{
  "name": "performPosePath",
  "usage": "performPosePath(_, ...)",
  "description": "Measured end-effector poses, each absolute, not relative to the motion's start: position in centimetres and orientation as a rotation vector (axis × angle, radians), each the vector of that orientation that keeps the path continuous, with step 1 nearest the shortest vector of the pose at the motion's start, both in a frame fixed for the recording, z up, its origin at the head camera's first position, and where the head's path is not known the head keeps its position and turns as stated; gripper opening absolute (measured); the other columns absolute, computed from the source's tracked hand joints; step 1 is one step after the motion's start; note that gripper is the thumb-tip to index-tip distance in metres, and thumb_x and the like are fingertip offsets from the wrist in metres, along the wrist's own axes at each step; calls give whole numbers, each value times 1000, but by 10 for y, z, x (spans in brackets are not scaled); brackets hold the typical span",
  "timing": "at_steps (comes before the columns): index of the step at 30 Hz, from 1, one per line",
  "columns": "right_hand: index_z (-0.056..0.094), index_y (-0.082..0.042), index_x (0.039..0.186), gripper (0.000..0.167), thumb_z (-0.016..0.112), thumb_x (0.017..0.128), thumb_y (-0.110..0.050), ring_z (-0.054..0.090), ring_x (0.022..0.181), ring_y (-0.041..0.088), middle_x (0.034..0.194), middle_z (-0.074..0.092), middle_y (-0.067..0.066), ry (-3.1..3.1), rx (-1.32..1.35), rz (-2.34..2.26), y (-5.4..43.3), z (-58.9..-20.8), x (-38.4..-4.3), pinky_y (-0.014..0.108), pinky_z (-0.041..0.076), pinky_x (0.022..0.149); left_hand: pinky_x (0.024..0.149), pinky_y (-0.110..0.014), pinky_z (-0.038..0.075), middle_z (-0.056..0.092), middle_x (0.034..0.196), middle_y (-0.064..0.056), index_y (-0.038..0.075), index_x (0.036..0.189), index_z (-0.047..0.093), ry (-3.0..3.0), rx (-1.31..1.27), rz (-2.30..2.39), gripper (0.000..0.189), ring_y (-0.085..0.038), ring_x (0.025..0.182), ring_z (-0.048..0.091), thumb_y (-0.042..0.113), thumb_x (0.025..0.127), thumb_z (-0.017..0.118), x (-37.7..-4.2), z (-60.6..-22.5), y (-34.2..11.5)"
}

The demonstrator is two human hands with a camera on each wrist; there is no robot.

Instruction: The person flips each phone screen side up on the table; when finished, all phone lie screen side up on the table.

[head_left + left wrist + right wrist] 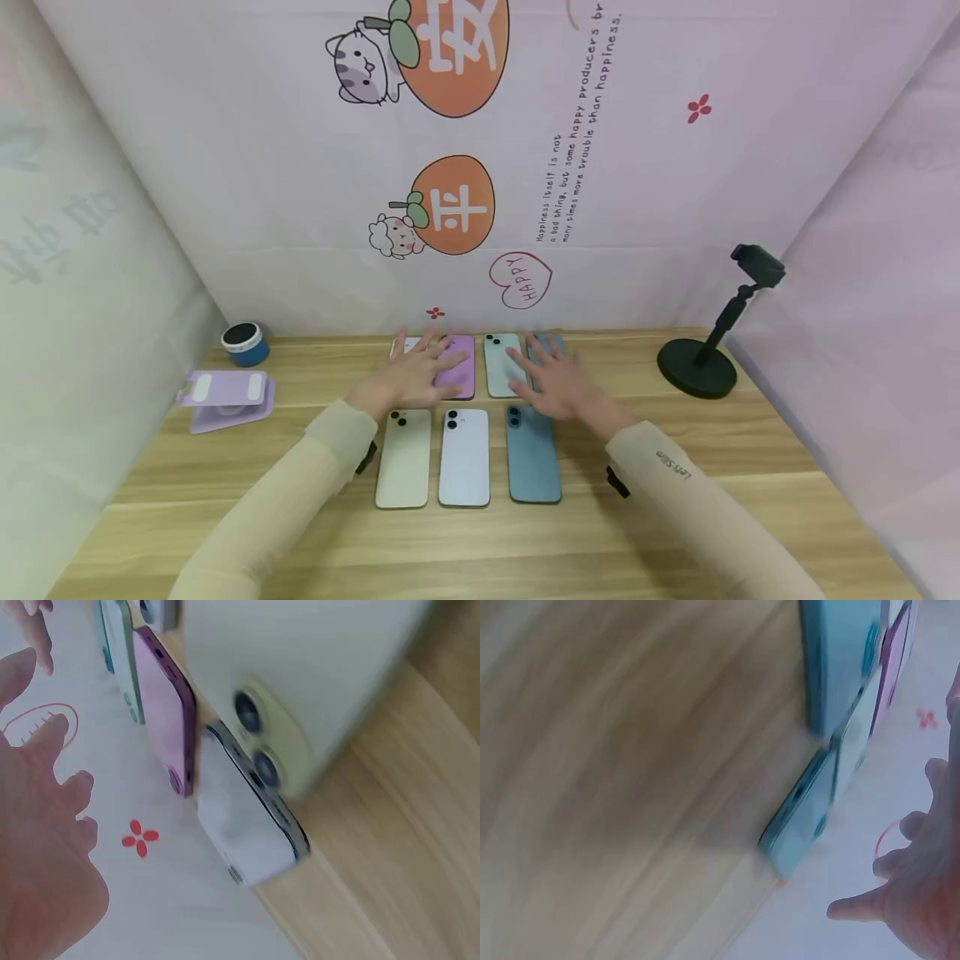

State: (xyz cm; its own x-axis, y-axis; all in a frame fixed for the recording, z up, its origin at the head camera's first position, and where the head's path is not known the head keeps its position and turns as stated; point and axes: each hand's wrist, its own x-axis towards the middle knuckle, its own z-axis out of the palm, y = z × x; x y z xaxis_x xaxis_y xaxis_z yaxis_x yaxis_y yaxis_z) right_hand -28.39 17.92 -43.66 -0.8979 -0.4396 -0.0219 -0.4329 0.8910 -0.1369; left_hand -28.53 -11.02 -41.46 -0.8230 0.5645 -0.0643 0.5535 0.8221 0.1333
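My left hand (408, 379) is spread over the back row of phones, above a white phone (244, 814) and a purple phone (467, 367). Its fingers look straight and hold nothing. The right hand (558, 387), also spread and holding nothing, is above a mint phone (496, 367) and a blue phone (799, 832), which it partly hides in the head view. In front lie a cream phone (403, 467), a pale lavender phone (465, 467) and a teal phone (534, 462), all with camera backs up. Both wrist views show the hands raised off the phones.
A lilac folding stand (228, 392) sits at the left on the wooden table (450, 550), with a blue round container (246, 346) behind it. At the back right stands a black stand with a round base (697, 379). A printed cloth (615, 167) hangs behind the table.
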Motion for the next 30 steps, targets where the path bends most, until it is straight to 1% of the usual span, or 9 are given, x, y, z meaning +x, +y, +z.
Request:
performPosePath(5,26,-22,166,65,38,110,-52,14,160,52,175,13,20,3027,-574,-179,208,-437,-294,87,22,113,127,-73,-5,18,176,-10,29,163,34,2853,909,198,66,-40,165,7,60,105,40,-291,-417,-92)
performPosePath(8,26,-20,166,67,38,109,-53,17,159,53,174,16,22,3013,-503,-190,226,-438,-296,85,24,113,128,-72,-1,23,175,-10,28,163,36,2854,926,190,66,-38,165,12,60,105,40,-298,-421,-75)
performPosePath(12,26,-15,166,70,41,109,-53,19,158,53,170,24,27,2975,-431,-215,241,-442,-297,83,24,116,131,-66,8,34,171,-11,19,159,45,2869,897,184,63,-34,163,22,52,105,46,-308,-420,-47)
performPosePath(16,30,-9,164,72,48,107,-49,26,155,53,166,29,33,2921,-444,-262,245,-448,-296,72,29,122,133,-56,19,47,163,-11,11,153,52,2851,900,233,58,-32,159,33,43,105,54,-317,-417,-22)
performPosePath(18,32,-8,163,73,51,106,-49,29,154,54,165,31,34,2900,-459,-290,245,-451,-296,68,31,123,132,-51,24,50,161,-12,9,152,53,2831,915,273,57,-32,157,38,40,104,57,-322,-417,-12)
performPosePath(20,35,-10,162,73,53,105,-50,31,153,54,164,32,35,2892,-465,-297,246,-453,-296,67,33,123,131,-49,28,51,160,-12,9,152,52,2812,904,313,58,-32,154,41,38,103,61,-327,-417,-2)
performPosePath(22,36,-12,162,73,55,104,-52,32,153,53,164,32,35,2894,-461,-291,248,-454,-297,67,34,122,130,-49,29,51,160,-12,9,153,50,2805,872,334,61,-33,153,43,38,101,64,-332,-418,6)
performPosePath(25,37,-14,162,75,55,103,-55,33,153,53,164,34,33,2906,-482,-266,250,-456,-298,69,34,120,132,-50,26,48,162,-11,10,155,47,2799,835,336,65,-33,154,40,39,100,66,-341,-421,16)
performPosePath(30,37,-16,162,75,55,103,-57,34,153,52,167,36,24,2916,-547,-210,255,-461,-299,73,33,118,133,-52,20,43,166,-10,10,157,44,2822,843,273,70,-31,159,33,44,99,66,-354,-433,27)
